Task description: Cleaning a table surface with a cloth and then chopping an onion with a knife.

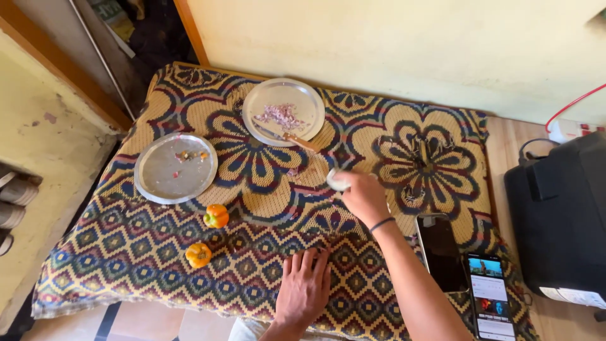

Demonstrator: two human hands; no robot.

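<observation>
My right hand (pixel 363 197) grips a pale onion (pixel 338 180) over the mat (pixel 391 145); my left hand (pixel 304 292) lies flat, empty. Some chopped onion (pixel 281 115) already sits on the far plate (pixel 303 95) (peppers (pixel 216 216) uncut, I judge). The knife (pixel 287 136) rests there, handle pointing right, lying diagonally.

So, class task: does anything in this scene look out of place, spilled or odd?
Mildly. A knife lies half off the plate of chopped onion, its wooden handle overhanging the rim onto the patterned mat. Small scraps lie on the mat just below that plate. Two phones sit at the mat's right edge, close to the food work.
</observation>
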